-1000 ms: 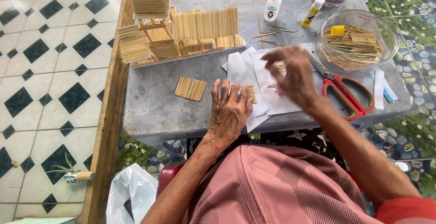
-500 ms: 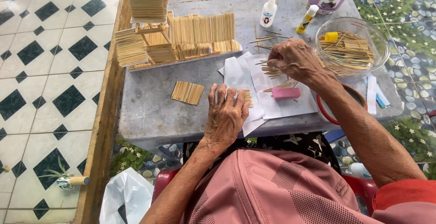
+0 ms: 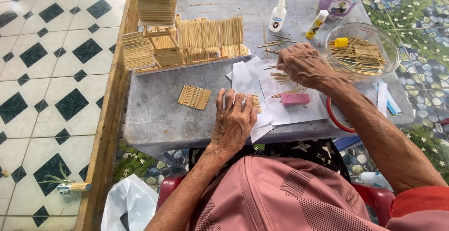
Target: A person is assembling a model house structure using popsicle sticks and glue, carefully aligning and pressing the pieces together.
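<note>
Nearest, the left hand (image 3: 234, 118) lay flat on the paper (image 3: 290, 111), fingers open and spread, holding nothing. Its fingertips pressed down beside a small row of sticks (image 3: 255, 102) set edge to edge. Just right of that, a pink block (image 3: 295, 99) rested on the same sheet. Farther on, the right hand (image 3: 304, 65) hovered low over loose sticks (image 3: 280, 77) on the paper, fingers bent down onto them. Whether they pinched one I could not tell. A finished mat (image 3: 194, 97) sat apart on the grey surface (image 3: 154, 114), left of the sheets.

The step looked like picking single sticks to add to the row under the left hand. A next move would call for one stick lifted cleanly from the scatter, then laid tight and parallel against the row while the left hand kept it from shifting.

Beyond stood a glass bowl (image 3: 390, 48) of sticks, a glue bottle (image 3: 278, 13) and a tall stick model (image 3: 187, 39).
</note>
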